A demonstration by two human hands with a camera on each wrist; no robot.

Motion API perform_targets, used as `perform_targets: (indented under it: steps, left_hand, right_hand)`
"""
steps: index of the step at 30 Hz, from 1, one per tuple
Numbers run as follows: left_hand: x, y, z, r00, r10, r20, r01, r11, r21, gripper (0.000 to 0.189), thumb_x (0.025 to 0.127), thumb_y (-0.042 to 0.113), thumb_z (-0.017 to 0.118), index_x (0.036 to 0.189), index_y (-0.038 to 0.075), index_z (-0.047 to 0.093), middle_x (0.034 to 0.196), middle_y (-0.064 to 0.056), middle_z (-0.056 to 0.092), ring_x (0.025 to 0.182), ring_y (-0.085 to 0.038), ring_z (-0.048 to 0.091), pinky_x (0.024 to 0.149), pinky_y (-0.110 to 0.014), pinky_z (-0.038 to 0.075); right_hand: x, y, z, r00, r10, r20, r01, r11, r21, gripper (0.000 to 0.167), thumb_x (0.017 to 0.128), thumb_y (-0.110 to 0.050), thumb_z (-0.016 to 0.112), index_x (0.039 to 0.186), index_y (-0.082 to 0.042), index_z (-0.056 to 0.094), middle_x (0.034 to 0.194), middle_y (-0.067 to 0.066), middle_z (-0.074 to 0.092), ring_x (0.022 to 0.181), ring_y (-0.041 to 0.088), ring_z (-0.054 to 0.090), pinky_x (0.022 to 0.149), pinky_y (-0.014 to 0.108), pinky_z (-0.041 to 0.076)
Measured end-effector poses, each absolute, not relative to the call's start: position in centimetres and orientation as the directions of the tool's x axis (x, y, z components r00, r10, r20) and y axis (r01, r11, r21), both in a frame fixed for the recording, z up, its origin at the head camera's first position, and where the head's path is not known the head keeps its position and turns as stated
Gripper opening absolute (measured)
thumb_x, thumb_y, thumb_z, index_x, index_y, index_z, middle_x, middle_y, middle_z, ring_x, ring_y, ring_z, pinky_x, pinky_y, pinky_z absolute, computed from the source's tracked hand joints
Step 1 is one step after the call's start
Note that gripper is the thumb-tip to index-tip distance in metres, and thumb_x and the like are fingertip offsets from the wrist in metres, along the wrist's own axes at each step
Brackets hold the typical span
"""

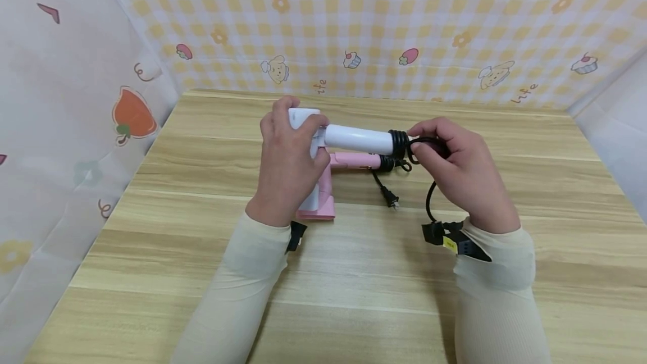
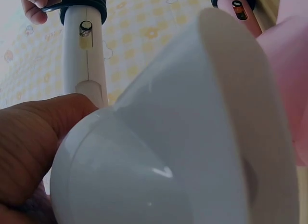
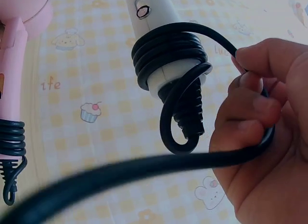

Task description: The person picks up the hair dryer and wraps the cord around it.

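Observation:
My left hand (image 1: pixel 288 159) grips the head of a white hair dryer (image 1: pixel 359 139), held above the table with its handle pointing right. In the left wrist view the dryer's smooth white head (image 2: pixel 154 123) hides most of the fingers. Black power cord (image 3: pixel 168 50) is wound in several turns round the handle's end. My right hand (image 1: pixel 462 167) holds a free length of that cord between thumb and curled fingers, just right of the coils. Behind and below the white dryer lies a pink hair dryer (image 1: pixel 356 160), its cord (image 3: pixel 12 137) also coiled round its handle.
A black two-prong plug (image 1: pixel 389 196) lies on the wood-grain table (image 1: pixel 364 296), below the pink handle. Behind the table hangs a yellow checked cloth (image 1: pixel 379 32); a white printed cloth (image 1: pixel 65 128) hangs at the left.

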State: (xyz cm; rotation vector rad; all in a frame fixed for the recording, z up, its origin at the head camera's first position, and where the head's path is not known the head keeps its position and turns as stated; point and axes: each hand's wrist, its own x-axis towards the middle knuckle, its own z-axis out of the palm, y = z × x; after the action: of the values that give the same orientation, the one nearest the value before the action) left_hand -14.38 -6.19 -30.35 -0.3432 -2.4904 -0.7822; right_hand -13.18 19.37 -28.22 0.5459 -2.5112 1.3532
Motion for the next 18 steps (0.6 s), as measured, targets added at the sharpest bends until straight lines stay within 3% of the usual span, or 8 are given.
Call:
perform_targets:
  steps: [5,11,18]
  left_hand:
    - [-14.47,-6.26,-30.39,-0.837,0.090,0.540,0.386,0.797,0.464,0.036,0.075,0.000,0.073,0.109,0.011,0.072,0.134,-0.020,0.039,0.119,-0.047,0.036,0.092,-0.051,0.043]
    - [-14.53,-6.41,-30.40,-0.828,0.101,0.551,0.401,0.793,0.458,0.035,0.074,0.001,0.074,0.108,0.011,0.073,0.130,-0.019,0.040,0.118,-0.044,0.036,0.091,-0.049,0.043]
    - [-14.50,-6.49,-30.40,-0.799,0.116,0.590,0.439,0.784,0.439,0.036,0.072,-0.001,0.073,0.105,0.012,0.073,0.127,-0.019,0.042,0.117,-0.044,0.037,0.091,-0.048,0.043]
  right_hand:
    - [-13.37,19.35,-28.40,-0.911,-0.176,0.374,-0.406,0.548,-0.731,0.016,0.095,-0.008,0.066,0.110,-0.007,0.069,0.084,0.005,0.066,0.067,0.011,0.054,0.059,0.020,0.041]
    - [-13.71,19.38,-28.57,-0.929,-0.107,0.353,-0.348,0.574,-0.741,0.015,0.093,-0.013,0.070,0.107,-0.007,0.069,0.076,0.003,0.057,0.064,0.013,0.047,0.057,0.022,0.037]
    - [-13.80,19.29,-28.67,-0.923,-0.090,0.374,-0.359,0.546,-0.757,0.015,0.094,-0.012,0.067,0.108,-0.007,0.069,0.081,0.001,0.057,0.068,0.012,0.049,0.058,0.021,0.039]
